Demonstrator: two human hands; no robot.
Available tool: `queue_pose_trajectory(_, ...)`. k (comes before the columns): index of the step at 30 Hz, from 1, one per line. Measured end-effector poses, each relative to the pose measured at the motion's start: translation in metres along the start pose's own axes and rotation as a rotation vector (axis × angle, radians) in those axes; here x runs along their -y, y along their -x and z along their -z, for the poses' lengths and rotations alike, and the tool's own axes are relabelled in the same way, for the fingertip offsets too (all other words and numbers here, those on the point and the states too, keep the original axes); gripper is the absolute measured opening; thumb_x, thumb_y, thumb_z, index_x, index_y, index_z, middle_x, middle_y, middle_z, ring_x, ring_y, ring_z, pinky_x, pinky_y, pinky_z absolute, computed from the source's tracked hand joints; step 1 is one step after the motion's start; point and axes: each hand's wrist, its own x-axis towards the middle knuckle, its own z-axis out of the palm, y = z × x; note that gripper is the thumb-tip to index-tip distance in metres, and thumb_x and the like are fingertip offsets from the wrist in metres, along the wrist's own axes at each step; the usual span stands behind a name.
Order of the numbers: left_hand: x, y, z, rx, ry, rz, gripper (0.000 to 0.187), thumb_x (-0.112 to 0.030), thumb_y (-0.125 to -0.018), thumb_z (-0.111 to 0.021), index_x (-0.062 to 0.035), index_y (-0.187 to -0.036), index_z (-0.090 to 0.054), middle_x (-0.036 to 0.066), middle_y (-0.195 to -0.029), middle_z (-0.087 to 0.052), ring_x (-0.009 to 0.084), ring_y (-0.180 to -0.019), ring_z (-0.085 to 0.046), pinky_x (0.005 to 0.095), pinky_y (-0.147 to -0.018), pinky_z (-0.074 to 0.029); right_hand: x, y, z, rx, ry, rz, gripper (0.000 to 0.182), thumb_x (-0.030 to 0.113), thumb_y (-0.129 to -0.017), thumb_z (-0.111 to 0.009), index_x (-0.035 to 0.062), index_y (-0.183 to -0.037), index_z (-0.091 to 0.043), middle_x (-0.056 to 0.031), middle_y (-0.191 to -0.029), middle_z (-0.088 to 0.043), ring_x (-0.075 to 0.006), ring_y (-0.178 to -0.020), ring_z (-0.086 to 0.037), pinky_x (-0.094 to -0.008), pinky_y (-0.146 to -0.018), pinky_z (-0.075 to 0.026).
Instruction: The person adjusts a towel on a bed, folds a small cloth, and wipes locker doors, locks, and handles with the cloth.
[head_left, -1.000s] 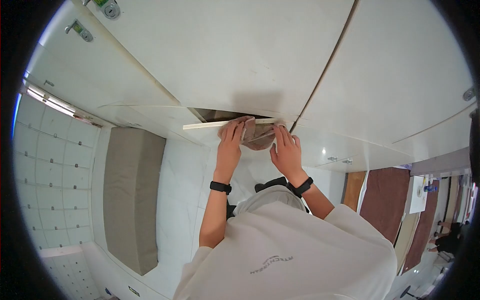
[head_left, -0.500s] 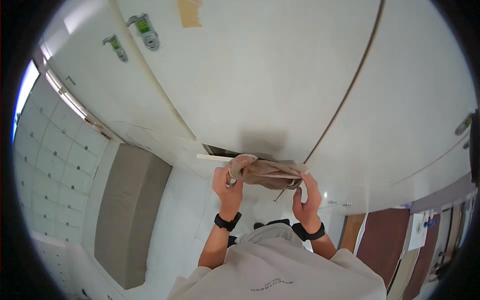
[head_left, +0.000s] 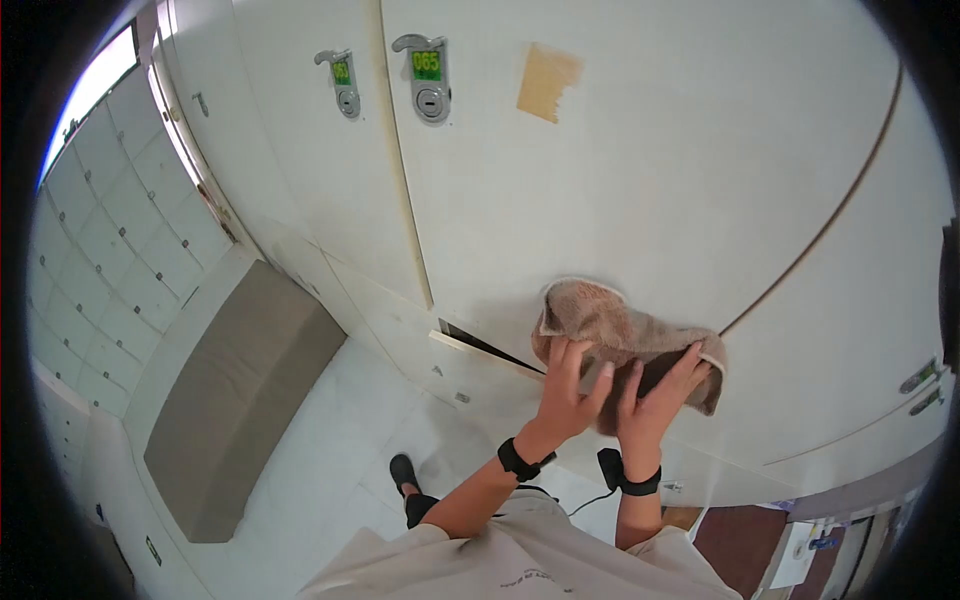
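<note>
A brownish-pink towel (head_left: pixel 625 330), bunched with a pale hem, is spread between my hands in front of the white locker door. My left hand (head_left: pixel 572 402) grips its lower left part, fingertips on the cloth and thumb raised toward the middle. On the right side, my right hand (head_left: pixel 655 400) has its fingers over the towel near its right corner. A darker fold lies between the two hands. Black bands circle both wrists.
The white locker door (head_left: pixel 620 200) bears a lock with a green number plate (head_left: pixel 428 78) and a torn tan tape patch (head_left: pixel 548 82). A narrow dark gap (head_left: pixel 490 345) shows below the door. A grey-brown bench (head_left: pixel 245 400) stands left, beside small lockers (head_left: pixel 130 230).
Both hands and the towel have moved right and up against the door, and the towel is more spread out. My view has shifted and tilted, and a foot now shows on the floor.
</note>
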Motion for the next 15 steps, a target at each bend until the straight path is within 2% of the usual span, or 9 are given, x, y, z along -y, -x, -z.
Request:
queue_pose_trajectory(3,0.027,0.003,0.005,0.176,-0.26,-0.115,0.036,-0.019,-0.09,-0.061,0.005,-0.116,-0.055,0.029,-0.112,-0.054,0.0467,-0.104,-0.05,0.0535,-0.092,-0.041,0.005,0.007,-0.024,0.059,0.072,0.013,0.081,0.021,-0.095,-0.061,-0.0099,-0.153,-0.013,-0.0376,-0.154,-0.022,-0.0593,-0.143,-0.013,-0.0633,-0.117,-0.007)
queue_pose_trajectory(4,0.035,0.001,0.012,0.238,-0.311,-0.127,0.037,-0.022,-0.091,-0.059,0.0062,-0.115,-0.056,0.029,-0.115,-0.054,0.047,-0.105,-0.051,0.0541,-0.093,-0.041,0.007,0.009,-0.034,0.066,0.117,0.021,0.084,0.024,-0.095,-0.061,-0.0109,-0.153,-0.011,-0.0382,-0.153,-0.022,-0.059,-0.142,-0.015,-0.0648,-0.115,-0.008)
queue_pose_trajectory(7,0.047,-0.005,0.025,0.233,-0.369,-0.126,0.038,-0.021,-0.091,-0.059,0.0074,-0.117,-0.055,0.03,-0.117,-0.054,0.0484,-0.107,-0.05,0.0546,-0.096,-0.041,0.023,0.007,-0.052,0.005,0.181,0.043,0.081,0.029,-0.094,-0.062,-0.0152,-0.148,-0.02,-0.0415,-0.141,-0.036,-0.0593,-0.131,-0.03,-0.0698,-0.108,-0.017)
queue_pose_trajectory(10,0.058,-0.02,0.049,0.23,-0.394,-0.011,0.038,-0.019,-0.09,-0.061,0.0074,-0.117,-0.056,0.03,-0.117,-0.055,0.0497,-0.108,-0.05,0.0561,-0.097,-0.04,0.042,0.002,-0.075,0.082,0.219,0.108,0.079,0.031,-0.095,-0.062,-0.0144,-0.147,-0.024,-0.0371,-0.137,-0.044,-0.0574,-0.126,-0.038,-0.0694,-0.106,-0.022)
queue_pose_trajectory(13,0.068,-0.044,0.081,0.03,-0.367,0.016,0.04,-0.017,-0.088,-0.062,0.0077,-0.118,-0.054,0.031,-0.117,-0.054,0.0499,-0.11,-0.049,0.0579,-0.099,-0.038,0.083,-0.01,-0.087,0.174,0.199,0.146,0.075,0.031,-0.095,-0.061,-0.013,-0.146,-0.029,-0.0331,-0.133,-0.05,-0.0564,-0.12,-0.044,-0.069,-0.104,-0.026)
queue_pose_trajectory(15,0.082,-0.051,0.106,-0.085,-0.361,-0.015,0.044,-0.015,-0.087,-0.062,0.0086,-0.123,-0.051,0.032,-0.119,-0.052,0.0502,-0.112,-0.048,0.0581,-0.097,-0.038,0.1,-0.018,-0.097,0.192,0.127,0.276,0.07,0.026,-0.095,-0.061,-0.012,-0.145,-0.031,-0.0323,-0.135,-0.05,-0.0588,-0.124,-0.042,-0.0677,-0.105,-0.028)
